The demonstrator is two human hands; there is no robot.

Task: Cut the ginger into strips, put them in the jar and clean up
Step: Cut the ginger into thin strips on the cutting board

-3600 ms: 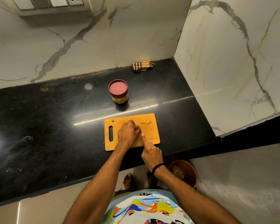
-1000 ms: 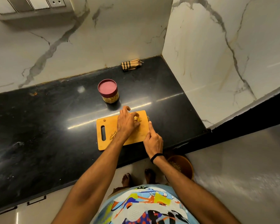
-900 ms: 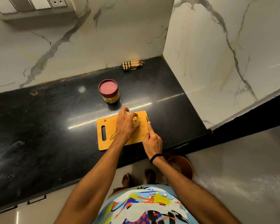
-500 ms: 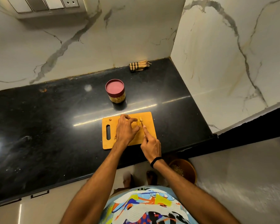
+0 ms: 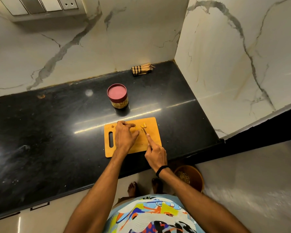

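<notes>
An orange cutting board [image 5: 154,142] lies on the black counter. My left hand [image 5: 124,137] rests on the board with curled fingers over a yellow ginger piece [image 5: 136,128]. My right hand [image 5: 155,153] grips a small knife [image 5: 144,131], index finger along its back, blade tip on the board. A few cut ginger pieces [image 5: 144,126] lie near the board's far edge, and a small scrap [image 5: 113,126] sits by its far left corner. Behind the board stands a jar [image 5: 118,98] with a red lid on it.
A folded striped cloth [image 5: 142,69] lies at the back by the marble wall. The counter [image 5: 49,132] ends at a marble side wall on the right. A brown bin [image 5: 190,177] with scraps stands on the floor below the counter edge, near my feet.
My left hand has slid left along the board, uncovering the cut pieces near the far edge. My right hand with the knife stays at the board's right half.
</notes>
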